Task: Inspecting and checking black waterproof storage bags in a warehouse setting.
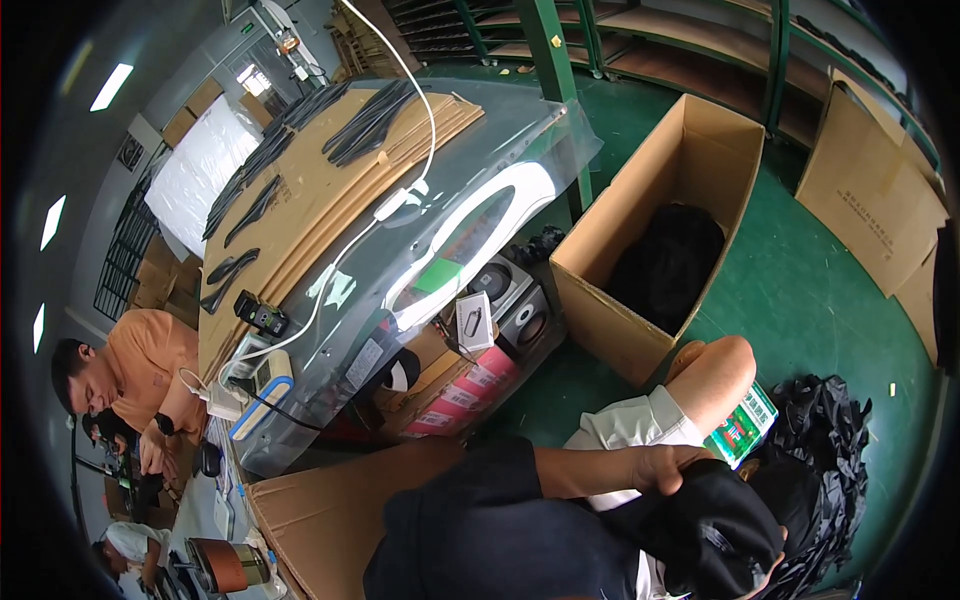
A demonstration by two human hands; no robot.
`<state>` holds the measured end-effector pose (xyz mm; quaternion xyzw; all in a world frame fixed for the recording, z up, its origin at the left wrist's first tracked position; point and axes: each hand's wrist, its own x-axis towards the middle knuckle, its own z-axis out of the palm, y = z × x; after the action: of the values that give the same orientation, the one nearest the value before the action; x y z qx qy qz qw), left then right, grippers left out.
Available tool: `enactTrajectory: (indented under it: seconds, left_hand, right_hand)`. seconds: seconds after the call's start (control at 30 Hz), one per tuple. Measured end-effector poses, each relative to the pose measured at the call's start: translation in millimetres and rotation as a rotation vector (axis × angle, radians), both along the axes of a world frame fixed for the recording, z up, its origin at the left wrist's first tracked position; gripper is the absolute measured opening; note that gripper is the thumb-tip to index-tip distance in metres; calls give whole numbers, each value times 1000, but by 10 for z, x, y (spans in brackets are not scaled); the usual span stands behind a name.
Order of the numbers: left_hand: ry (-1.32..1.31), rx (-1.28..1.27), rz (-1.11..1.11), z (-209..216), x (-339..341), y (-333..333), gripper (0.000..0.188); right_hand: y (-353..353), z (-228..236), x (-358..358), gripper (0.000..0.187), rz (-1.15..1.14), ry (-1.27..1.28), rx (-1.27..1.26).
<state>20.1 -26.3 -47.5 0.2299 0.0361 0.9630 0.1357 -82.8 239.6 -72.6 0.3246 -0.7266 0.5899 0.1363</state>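
Observation:
A black fabric item (700, 535), with a small shiny mark on it, is bunched up in front of me at the lower right. My left hand (668, 470) is closed on its upper edge, and my left forearm reaches across from a dark sleeve. At the item's lower right side my right hand (774, 568) grips it too. Only a few of its fingers show. My bent knee (720, 375), in light shorts (645, 425), is just beyond the item. The item's exact kind cannot be made out.
An open cardboard box (610, 330) holds dark items. Crumpled black plastic (830, 450) and a green packet (745, 425) lie by my knee. A film-covered table (480, 150) bears cardboard sheets (400, 180). At the left, a person in orange (155, 360) works. Flattened cartons (865, 190) lean at right.

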Motion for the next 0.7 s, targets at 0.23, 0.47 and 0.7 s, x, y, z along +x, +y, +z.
enactTrajectory:
  seconds: [0.23, 0.47, 0.7]
  left_hand:
    - [-334, -368, 114, 173, -141, 42, 83]
    - [-237, -918, 378, -151, -411, 283, 38]
    - [-557, -1351, 449, -237, -436, 385, 31]
  right_hand:
    - [-128, -106, -41, 51, -51, -180, 134]
    - [-452, -259, -133, 53, -77, -366, 264]
    - [-148, -214, -145, 55, -417, -570, 478]
